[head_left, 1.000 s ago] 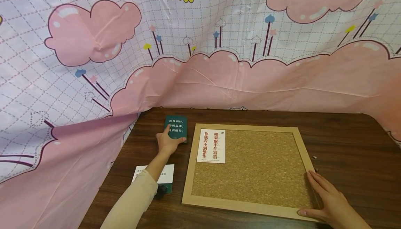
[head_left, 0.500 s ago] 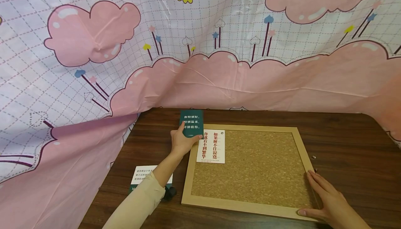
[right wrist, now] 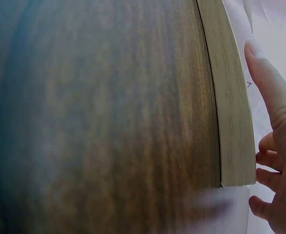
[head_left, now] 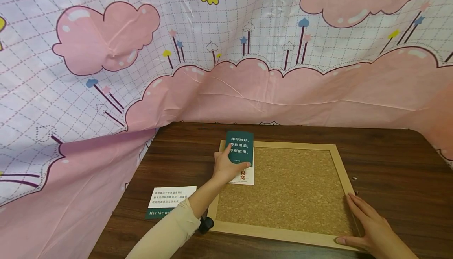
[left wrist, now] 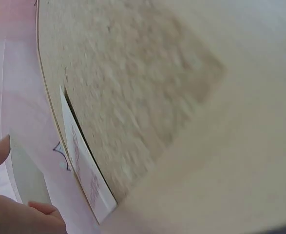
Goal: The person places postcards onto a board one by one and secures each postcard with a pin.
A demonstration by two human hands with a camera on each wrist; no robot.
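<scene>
My left hand pinches a dark green card with white Chinese lettering, held over the upper left of a wood-framed cork board. Beneath it, and partly covered, a white card with red lettering lies on the cork. The left wrist view shows the pinched card apart from the board, beyond its edge, and the white card on the board. My right hand rests at the board's front right corner, fingers along the right side and thumb on the front frame.
A white and green card lies on the dark wooden table left of the board, partly behind the left sleeve. Small pieces, including a light one, lie right of the frame. A patterned pink curtain hangs behind.
My left hand has carried the green card rightward from the table left of the board to above the white card. My right hand and the board have stayed put.
</scene>
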